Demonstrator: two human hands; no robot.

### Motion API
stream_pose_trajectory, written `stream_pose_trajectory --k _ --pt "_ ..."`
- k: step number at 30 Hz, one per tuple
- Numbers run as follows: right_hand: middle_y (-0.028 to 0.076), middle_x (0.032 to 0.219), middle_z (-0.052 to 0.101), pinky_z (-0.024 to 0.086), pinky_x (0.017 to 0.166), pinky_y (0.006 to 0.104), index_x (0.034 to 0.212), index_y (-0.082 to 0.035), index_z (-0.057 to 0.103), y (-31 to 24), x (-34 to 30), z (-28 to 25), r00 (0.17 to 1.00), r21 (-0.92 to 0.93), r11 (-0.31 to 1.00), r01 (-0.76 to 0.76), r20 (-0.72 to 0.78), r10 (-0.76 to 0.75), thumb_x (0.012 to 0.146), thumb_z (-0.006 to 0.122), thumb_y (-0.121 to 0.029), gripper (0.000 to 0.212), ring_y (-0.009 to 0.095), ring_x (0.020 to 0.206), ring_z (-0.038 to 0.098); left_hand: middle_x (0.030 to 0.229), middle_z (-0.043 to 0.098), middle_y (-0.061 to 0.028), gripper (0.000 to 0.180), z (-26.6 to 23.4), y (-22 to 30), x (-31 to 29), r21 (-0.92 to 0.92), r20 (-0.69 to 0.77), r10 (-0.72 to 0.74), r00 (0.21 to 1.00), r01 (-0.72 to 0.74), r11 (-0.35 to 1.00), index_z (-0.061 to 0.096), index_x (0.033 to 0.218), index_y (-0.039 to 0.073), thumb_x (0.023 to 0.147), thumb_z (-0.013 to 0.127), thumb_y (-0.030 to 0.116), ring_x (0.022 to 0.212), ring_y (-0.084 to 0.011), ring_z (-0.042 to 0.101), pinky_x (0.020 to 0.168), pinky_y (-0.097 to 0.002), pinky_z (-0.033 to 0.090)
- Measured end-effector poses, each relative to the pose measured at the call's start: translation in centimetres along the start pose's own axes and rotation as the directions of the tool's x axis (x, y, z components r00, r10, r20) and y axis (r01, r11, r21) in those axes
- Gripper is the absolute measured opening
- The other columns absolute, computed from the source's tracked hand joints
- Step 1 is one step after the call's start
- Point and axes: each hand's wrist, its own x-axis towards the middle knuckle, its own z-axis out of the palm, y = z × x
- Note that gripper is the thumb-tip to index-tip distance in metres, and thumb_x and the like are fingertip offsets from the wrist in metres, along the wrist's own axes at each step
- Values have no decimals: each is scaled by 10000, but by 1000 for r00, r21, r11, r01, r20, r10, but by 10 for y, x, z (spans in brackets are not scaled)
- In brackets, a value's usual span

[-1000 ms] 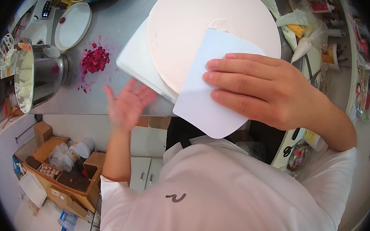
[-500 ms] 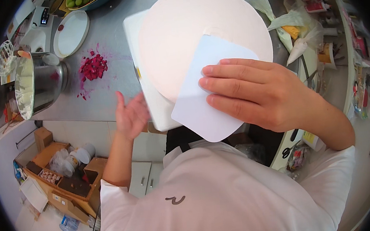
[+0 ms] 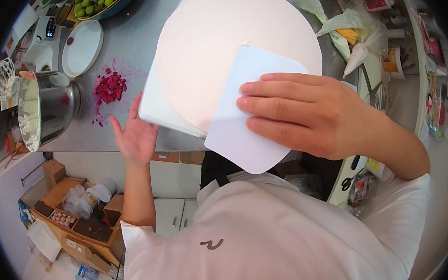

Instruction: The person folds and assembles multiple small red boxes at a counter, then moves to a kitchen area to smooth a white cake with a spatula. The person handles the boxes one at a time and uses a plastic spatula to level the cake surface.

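Note:
A round cake (image 3: 200,42) with smooth, pale cream on top stands on a white square board (image 3: 166,110). My right hand (image 3: 306,115) grips a large white scraper (image 3: 238,123), its fingers laid flat along the upper face and the thumb hidden beneath. The scraper's far end rests on the cake near its middle, while the near end sticks out past the cake's front edge. My left hand (image 3: 137,139) is beside the board's left corner, palm up and fingers spread, holding nothing. Whether its fingertips touch the board I cannot tell.
Chopped dark-red pieces (image 3: 109,88) lie on the metal table (image 3: 137,36). At the left stand a steel bowl (image 3: 56,108) with cream inside, a whisk (image 3: 4,78) and a white plate (image 3: 82,48). Green grapes (image 3: 92,3) sit at the back, filled piping bags (image 3: 357,56) at the right.
The board has turned clockwise beneath the cake, and the cake appears slightly farther left. My left hand has moved left with the board's corner. My right hand keeps the scraper nearly in place.

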Motion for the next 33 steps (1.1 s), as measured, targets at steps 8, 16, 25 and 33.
stream_pose_trajectory --k 8,16,25,33 --pt "140 1041 585 484 907 381 903 26 572 -3 -8 1 1000 2 1000 -9 -19 10 732 582 -103 215 272 1021 575 1381 372 -241 881 -11 -2 -3 62 112 -106 988 99 993 303 1362 -34 867 257 693 1269 -359 382 1033 -498 320" --pt "150 1045 588 485 907 383 909 30 575 -7 -12 -1 1000 15 1000 -6 -26 6 743 576 -99 211 280 1021 578 1278 494 -236 897 -27 -17 -10 74 223 -266 938 256 964 312 1371 -17 859 220 714 1197 -347 470 1027 -492 329" --pt "160 1074 614 513 869 397 964 7 592 -23 -12 -10 995 -70 996 51 -82 -57 767 596 -83 217 302 1008 606 1427 340 -175 903 -31 -47 -22 45 244 -405 881 407 912 264 1395 -16 863 212 712 1304 -324 343 1055 -490 284" --pt "229 1111 604 513 863 441 1064 -25 550 -74 -61 -88 963 -170 962 -214 -205 178 827 589 -108 254 366 1027 606 1406 356 -184 895 -19 -51 -34 -74 132 -215 968 226 971 299 1375 -31 866 249 703 1285 -326 348 1055 -473 278"
